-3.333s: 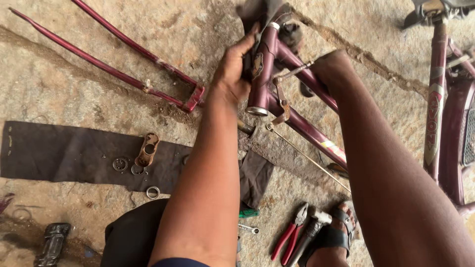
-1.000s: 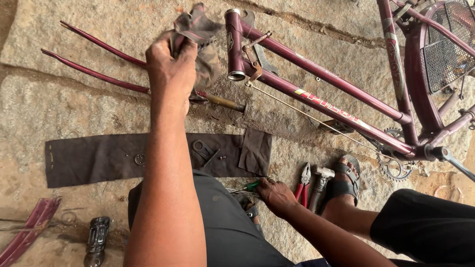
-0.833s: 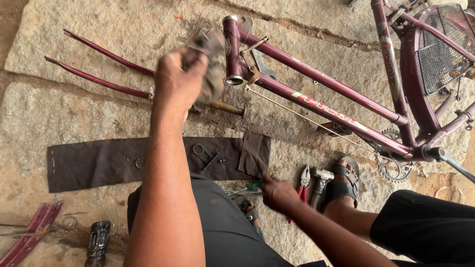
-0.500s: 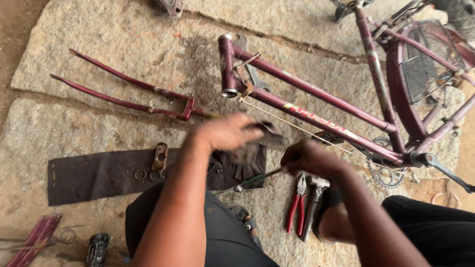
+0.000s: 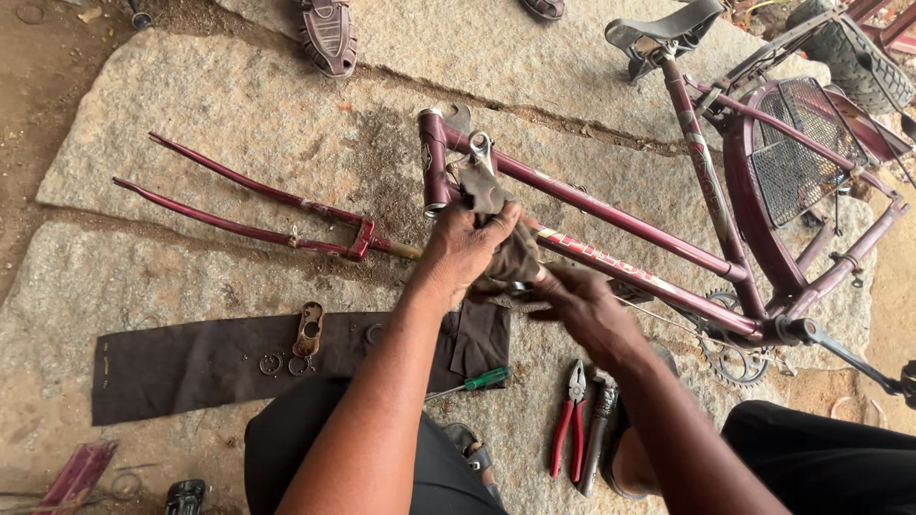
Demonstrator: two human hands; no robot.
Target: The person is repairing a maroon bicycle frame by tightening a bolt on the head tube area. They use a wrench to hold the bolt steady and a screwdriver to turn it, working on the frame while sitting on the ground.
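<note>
My left hand (image 5: 465, 250) grips a dirty dark rag (image 5: 492, 212) bunched against the lower tube of a maroon bicycle frame (image 5: 620, 215) that lies on the stone slab, just below its head tube (image 5: 434, 162). My right hand (image 5: 580, 300) meets the rag's lower end, fingers pinching something small and dark that I cannot make out. A detached maroon fork (image 5: 258, 215) lies to the left of the frame.
A dark cloth strip (image 5: 191, 367) carries rings and a small metal bracket (image 5: 307, 329). A green-handled screwdriver (image 5: 472, 382), red pliers (image 5: 566, 420) and another tool (image 5: 599, 424) lie by my knees. A sandal (image 5: 328, 34) sits at the top.
My left hand went from low over the cloth strip up to the frame's tube with the rag. My right hand rose from the tools to join it. The view has pulled back.
</note>
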